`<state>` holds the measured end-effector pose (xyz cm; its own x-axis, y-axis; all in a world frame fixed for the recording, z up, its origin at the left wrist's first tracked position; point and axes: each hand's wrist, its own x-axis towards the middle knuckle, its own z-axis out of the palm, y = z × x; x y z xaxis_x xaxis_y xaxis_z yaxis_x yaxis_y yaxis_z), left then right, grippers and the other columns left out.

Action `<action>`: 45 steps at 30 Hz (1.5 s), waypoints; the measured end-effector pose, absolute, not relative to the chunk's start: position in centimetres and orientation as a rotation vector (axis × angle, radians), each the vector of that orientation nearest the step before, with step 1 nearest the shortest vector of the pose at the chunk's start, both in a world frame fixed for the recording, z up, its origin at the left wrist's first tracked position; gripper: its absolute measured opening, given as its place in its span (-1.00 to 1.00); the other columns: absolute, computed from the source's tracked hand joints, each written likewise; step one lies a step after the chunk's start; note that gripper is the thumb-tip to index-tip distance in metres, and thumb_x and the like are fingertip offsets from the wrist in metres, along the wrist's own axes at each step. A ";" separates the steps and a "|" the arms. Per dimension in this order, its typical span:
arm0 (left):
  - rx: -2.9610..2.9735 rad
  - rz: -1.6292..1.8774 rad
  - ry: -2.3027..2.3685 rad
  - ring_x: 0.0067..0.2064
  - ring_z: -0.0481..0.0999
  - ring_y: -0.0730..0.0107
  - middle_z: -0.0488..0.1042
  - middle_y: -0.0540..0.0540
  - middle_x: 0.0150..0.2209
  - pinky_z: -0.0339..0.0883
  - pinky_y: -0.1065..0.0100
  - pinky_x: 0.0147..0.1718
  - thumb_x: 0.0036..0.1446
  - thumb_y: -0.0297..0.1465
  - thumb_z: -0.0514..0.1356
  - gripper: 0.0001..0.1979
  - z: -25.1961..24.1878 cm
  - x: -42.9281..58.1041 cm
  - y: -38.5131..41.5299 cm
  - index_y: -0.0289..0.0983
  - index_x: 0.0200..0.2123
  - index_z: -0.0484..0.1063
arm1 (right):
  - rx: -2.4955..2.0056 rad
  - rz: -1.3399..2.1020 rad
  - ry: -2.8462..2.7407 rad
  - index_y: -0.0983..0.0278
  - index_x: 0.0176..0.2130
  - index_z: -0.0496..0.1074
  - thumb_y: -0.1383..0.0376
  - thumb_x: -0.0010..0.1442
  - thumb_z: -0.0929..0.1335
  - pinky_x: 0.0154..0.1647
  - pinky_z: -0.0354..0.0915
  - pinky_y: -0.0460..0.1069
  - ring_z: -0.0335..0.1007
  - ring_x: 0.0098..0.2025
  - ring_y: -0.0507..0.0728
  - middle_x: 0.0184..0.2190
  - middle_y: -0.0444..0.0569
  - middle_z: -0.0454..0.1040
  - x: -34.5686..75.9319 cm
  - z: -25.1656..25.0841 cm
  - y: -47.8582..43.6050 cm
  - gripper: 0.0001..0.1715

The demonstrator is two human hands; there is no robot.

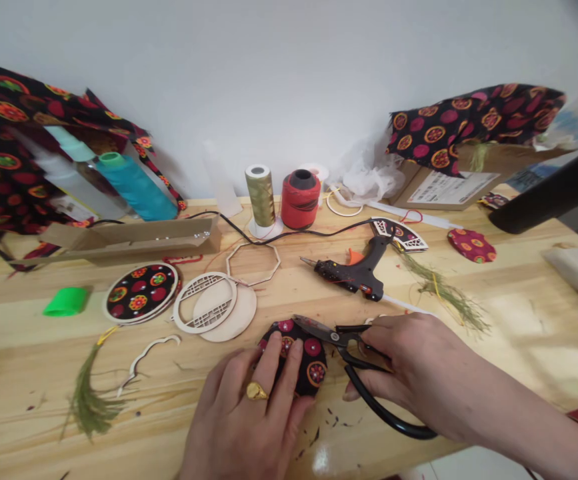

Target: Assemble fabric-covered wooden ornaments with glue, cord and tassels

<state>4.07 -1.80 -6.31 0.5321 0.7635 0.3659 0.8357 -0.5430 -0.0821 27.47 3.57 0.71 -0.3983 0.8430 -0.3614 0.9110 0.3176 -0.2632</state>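
Note:
My left hand [246, 417], a gold ring on one finger, lies with its fingers spread on a small oval piece covered in black cloth with red and orange circles [311, 357], pressing it to the wooden table [519, 333]. My right hand [413, 367] grips black-handled scissors [349, 347]. Their blades point left and meet the top edge of the cloth piece. Snipped scraps lie on the table just below the piece.
A black glue gun [356, 273] lies behind the scissors, its cable running left. Behind stand an olive thread spool [261, 197] and a red one [300, 199]. Wooden rings [209, 310], a cloth-covered disc [141, 291], a green tassel [89, 400] and cardboard boxes surround them.

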 end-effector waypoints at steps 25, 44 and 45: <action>-2.503 -0.468 -1.350 -0.11 0.41 0.12 0.49 -0.19 0.06 0.36 0.14 -0.18 0.21 -0.29 0.17 -0.56 -5.9 4.2 -1.8 -0.29 0.13 0.39 | 1.591 -0.616 2.546 0.26 -0.55 0.36 0.21 0.15 0.40 -0.51 0.05 -0.10 0.19 -0.55 0.00 -0.59 -0.15 0.41 28.2 -0.4 3.8 -0.70; -2.497 -0.523 -1.395 -0.11 0.40 0.10 0.50 -0.19 0.05 0.33 0.12 -0.17 0.21 -0.28 0.16 -0.59 -5.9 4.5 -1.8 -0.28 0.10 0.43 | 1.611 -0.283 2.793 0.24 -0.47 0.40 0.29 0.08 0.35 -0.52 0.17 -0.02 0.35 -0.53 0.12 -0.55 -0.08 0.41 29.0 -0.6 1.5 -0.89; -2.495 -0.520 -1.395 -0.10 0.40 0.10 0.50 -0.18 0.06 0.33 0.12 -0.16 0.20 -0.28 0.17 -0.58 -5.9 4.5 -1.8 -0.28 0.10 0.43 | 1.583 -0.243 2.823 0.25 -0.47 0.39 0.27 0.11 0.35 -0.53 0.17 -0.01 0.35 -0.53 0.13 -0.55 -0.07 0.40 29.2 -0.8 1.3 -0.86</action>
